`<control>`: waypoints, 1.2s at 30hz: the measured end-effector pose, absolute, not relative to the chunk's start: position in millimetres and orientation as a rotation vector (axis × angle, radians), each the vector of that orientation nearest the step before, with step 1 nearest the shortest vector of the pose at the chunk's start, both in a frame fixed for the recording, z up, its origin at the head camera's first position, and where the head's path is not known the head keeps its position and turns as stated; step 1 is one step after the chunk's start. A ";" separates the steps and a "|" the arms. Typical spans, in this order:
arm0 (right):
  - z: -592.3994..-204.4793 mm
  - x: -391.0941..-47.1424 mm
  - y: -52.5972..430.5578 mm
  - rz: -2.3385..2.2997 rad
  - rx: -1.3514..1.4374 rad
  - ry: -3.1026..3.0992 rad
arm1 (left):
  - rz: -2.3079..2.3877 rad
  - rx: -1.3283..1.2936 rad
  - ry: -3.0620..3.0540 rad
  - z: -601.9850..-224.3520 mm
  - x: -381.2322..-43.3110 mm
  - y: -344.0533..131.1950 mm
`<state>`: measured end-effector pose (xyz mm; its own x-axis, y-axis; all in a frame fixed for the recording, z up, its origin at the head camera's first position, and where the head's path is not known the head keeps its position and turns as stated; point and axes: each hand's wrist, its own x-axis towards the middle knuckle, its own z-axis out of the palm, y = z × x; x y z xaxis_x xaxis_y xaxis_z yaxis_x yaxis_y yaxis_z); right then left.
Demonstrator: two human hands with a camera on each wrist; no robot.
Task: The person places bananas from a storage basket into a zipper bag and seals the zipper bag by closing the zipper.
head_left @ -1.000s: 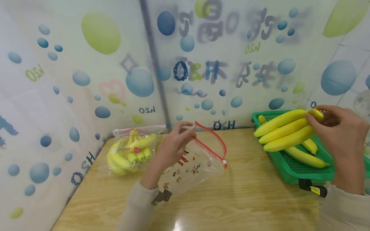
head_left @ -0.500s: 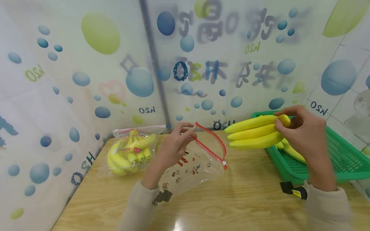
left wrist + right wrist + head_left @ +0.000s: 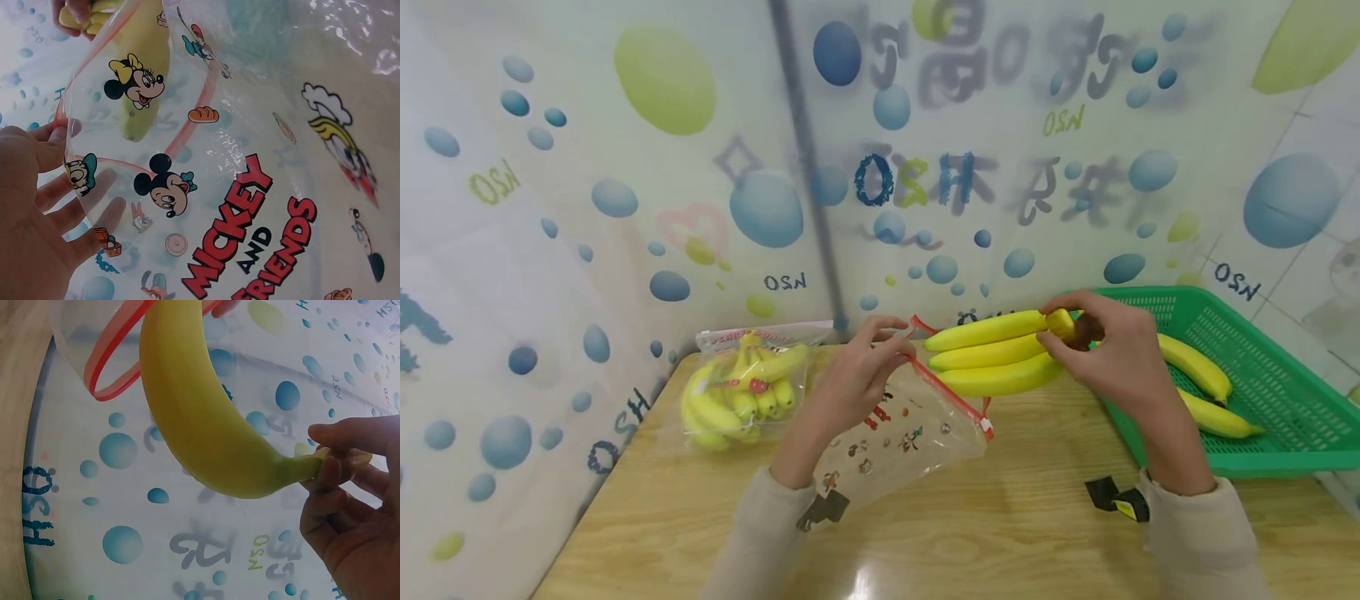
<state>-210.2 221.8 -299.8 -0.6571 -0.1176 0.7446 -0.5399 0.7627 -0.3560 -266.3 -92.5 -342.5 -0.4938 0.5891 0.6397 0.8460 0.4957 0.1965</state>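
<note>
The desk (image 3: 1037, 508) has a basket (image 3: 1292, 461) right of the bag (image 3: 917, 446). Three bananas (image 3: 992, 357) reach the bag's rim (image 3: 952, 396). The right hand (image 3: 1116, 354) grips their stem (image 3: 1061, 323); the left hand (image 3: 863, 367) pinches the rim. Only the left wrist view shows "MICKEY" (image 3: 224, 231) clearly.

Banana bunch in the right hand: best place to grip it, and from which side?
Likely the joined stem end, from the person's right, where the right hand pinches it: the bananas run left from that narrow crown, tips at the mouth of the red-rimmed bag.

Bagged bananas (image 3: 737, 400) left on table (image 3: 1000, 542), zip bag (image 3: 898, 446) centre, banana bunch (image 3: 992, 356) at its mouth; more bananas (image 3: 1198, 367) in basket (image 3: 1300, 460), right
</note>
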 end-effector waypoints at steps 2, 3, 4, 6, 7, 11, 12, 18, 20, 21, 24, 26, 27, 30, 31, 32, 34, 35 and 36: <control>-299.1 -209.1 219.3 0.753 0.518 -2.264 | -0.692 -1.182 -2.247 -341.8 -266.5 -92.1; -298.8 -208.9 218.3 0.761 0.533 -2.286 | -0.694 -1.185 -2.243 -341.7 -266.8 -91.8; -298.4 -208.7 217.2 0.770 0.549 -2.305 | -0.699 -1.188 -2.236 -341.8 -267.1 -91.6; -297.4 -209.5 214.3 0.781 0.567 -2.337 | -0.706 -1.188 -2.227 -342.3 -267.6 -91.3; -297.0 -210.8 212.2 0.784 0.577 -2.348 | -0.708 -1.187 -2.224 -342.6 -267.8 -91.8; -297.2 -217.7 201.7 0.823 0.627 -2.368 | -0.691 -1.169 -2.234 -343.8 -267.6 -93.4; -297.7 -219.9 199.2 0.844 0.645 -2.369 | -0.694 -1.168 -2.235 -343.6 -267.4 -93.5; -299.1 -231.0 182.9 0.983 0.705 -2.386 | -0.719 -1.171 -2.219 -341.8 -268.5 -93.7; -298.8 -233.8 177.5 1.011 0.705 -2.397 | -0.716 -1.167 -2.216 -341.2 -268.9 -94.7; -298.6 -234.8 175.2 1.025 0.705 -2.403 | -0.719 -1.166 -2.216 -340.9 -269.0 -95.3; -299.2 -237.1 171.7 1.055 0.702 -2.422 | -0.737 -1.167 -2.210 -340.2 -269.9 -94.4; -300.6 -238.4 170.7 1.067 0.712 -2.430 | -0.757 -1.163 -2.204 -340.5 -270.6 -93.9; -301.4 -239.1 170.4 1.076 0.721 -2.430 | -0.769 -1.162 -2.197 -340.6 -270.8 -93.4; -303.8 -241.1 170.2 1.099 0.756 -2.423 | -0.780 -1.143 -2.180 -341.8 -271.5 -92.7; -304.3 -241.5 169.9 1.113 0.775 -2.420 | -0.782 -1.136 -2.177 -342.4 -272.0 -92.5; -304.6 -241.8 169.4 1.121 0.793 -2.418 | -0.785 -1.127 -2.175 -342.8 -272.2 -92.4; -304.9 -242.2 168.4 1.141 0.825 -2.417 | -0.791 -1.108 -2.176 -343.7 -272.8 -92.4; -305.0 -242.1 167.8 1.152 0.840 -2.418 | -0.792 -1.098 -2.178 -344.1 -273.0 -92.4; -304.9 -241.9 167.4 1.158 0.852 -2.419 | -0.795 -1.091 -2.181 -344.5 -273.2 -92.3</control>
<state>-241.9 167.4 -304.9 -0.7685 -0.3741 0.5191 -0.6390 0.4918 -0.5915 -273.2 -92.3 -344.5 -0.5056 0.4957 0.7062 0.8340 0.4906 0.2527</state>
